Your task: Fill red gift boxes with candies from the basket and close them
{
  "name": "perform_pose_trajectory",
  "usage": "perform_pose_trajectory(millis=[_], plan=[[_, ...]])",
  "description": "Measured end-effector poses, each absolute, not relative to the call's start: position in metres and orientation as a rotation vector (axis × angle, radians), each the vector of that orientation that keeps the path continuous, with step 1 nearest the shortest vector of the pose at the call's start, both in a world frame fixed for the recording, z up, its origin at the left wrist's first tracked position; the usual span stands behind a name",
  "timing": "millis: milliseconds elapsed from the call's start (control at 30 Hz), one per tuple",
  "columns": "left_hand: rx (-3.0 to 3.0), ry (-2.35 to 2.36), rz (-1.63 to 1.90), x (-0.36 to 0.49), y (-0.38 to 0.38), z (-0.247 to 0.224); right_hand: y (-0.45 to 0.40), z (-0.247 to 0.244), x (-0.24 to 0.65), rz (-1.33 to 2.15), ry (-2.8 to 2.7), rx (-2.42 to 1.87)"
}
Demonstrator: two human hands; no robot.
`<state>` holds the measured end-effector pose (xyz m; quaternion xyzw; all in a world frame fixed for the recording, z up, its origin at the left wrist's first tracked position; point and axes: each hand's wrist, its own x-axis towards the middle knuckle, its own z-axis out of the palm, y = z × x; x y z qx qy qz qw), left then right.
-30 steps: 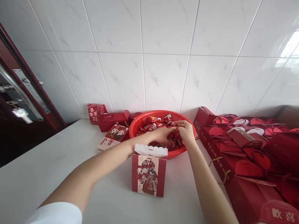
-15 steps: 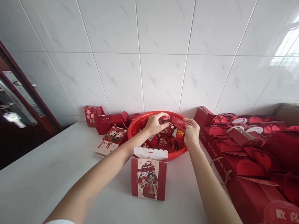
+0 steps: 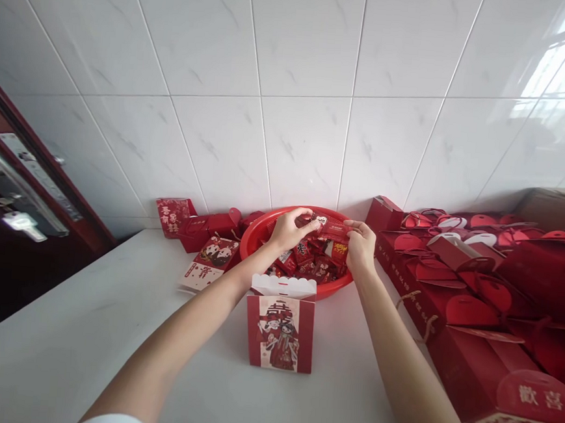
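Note:
A red plastic basket point(image 3: 255, 239) full of small red-wrapped sweets point(image 3: 303, 251) stands against the wall. Over it, my right hand point(image 3: 361, 245) pinches a flat red packet point(image 3: 336, 230) between thumb and fingers. My left hand point(image 3: 291, 230) is closed at the packet's other side, thumb and fingers on a red wrapper with a white patch. Whether this is one packet or two touching, I cannot tell. In front of the basket, between my forearms, a red gift box point(image 3: 279, 334) with printed figures stands upright, its scalloped white top flap raised.
Many red gift boxes point(image 3: 484, 377) with handles crowd the right side. At the left back are a few red boxes point(image 3: 207, 231) and a panda-printed box point(image 3: 210, 264). A tiled wall point(image 3: 308, 135) closes off the back; a door with keys point(image 3: 24, 224) is at far left.
My left hand's fingers have closed in on the wrapper beside the packet in my right hand. A white patch on it now shows. The standing gift box has not moved.

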<state>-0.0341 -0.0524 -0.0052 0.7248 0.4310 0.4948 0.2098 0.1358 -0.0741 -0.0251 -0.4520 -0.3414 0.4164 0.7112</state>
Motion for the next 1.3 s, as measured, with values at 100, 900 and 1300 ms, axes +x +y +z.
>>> perform_pose_trajectory(millis=[100, 900, 1300], plan=[[2.022, 1.135, 1.385, -0.034, -0.053, -0.003, -0.075, -0.024, 0.135, 0.926, -0.751, -1.009], [1.854, 0.985, 1.219, -0.031, -0.055, -0.003, -0.086, -0.016, 0.132, 0.97, -0.915, -0.96], [1.827, 1.145, 0.885, -0.03, -0.064, 0.005, -0.083, -0.018, 0.133, 0.917, -0.769, -0.923]])
